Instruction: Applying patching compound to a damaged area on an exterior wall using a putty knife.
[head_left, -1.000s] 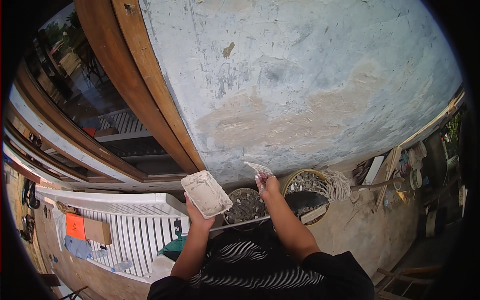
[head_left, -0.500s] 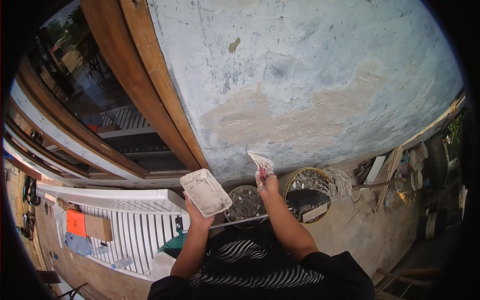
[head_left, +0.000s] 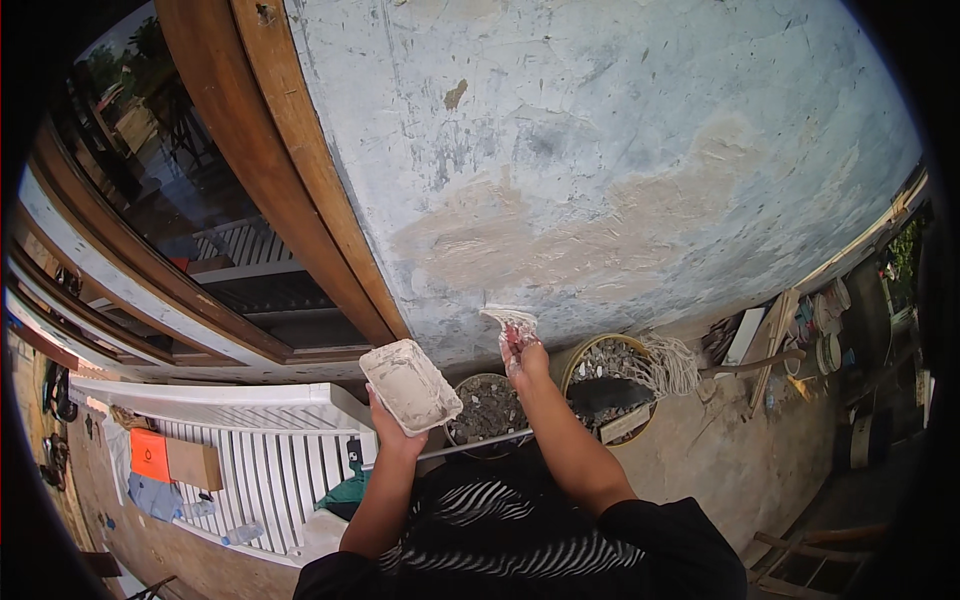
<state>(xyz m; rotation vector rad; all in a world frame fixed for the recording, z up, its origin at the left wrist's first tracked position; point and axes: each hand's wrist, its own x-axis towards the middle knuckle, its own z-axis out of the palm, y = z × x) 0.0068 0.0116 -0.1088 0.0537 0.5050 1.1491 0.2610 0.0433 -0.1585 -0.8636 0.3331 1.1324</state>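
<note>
My left hand [head_left: 398,432] is closed around the near end of a shallow rectangular tub [head_left: 412,386] coated with pale filler paste. In my right hand [head_left: 530,362] is a putty knife [head_left: 512,318], its blade smeared with white paste and pointing up and left. The blade sits in front of the lower wall; I cannot tell whether it touches. Pale blue, scuffed plaster covers the wall [head_left: 600,90], with a broad beige patch of filler [head_left: 600,230] across its lower half. The fingers of my right hand are wrapped round the handle, which is mostly hidden.
A wooden window frame [head_left: 290,170] borders the wall on the left. Below it stands a white slatted bench [head_left: 270,480] with an orange box [head_left: 150,456] and bottles. Two rubble-filled buckets stand between me and the wall, a black one [head_left: 487,405] and a yellow-rimmed one [head_left: 612,360].
My right hand has shifted slightly left, and the putty knife's blade has turned further to the left. My left hand and the tub have hardly moved. The view has shifted a little.
</note>
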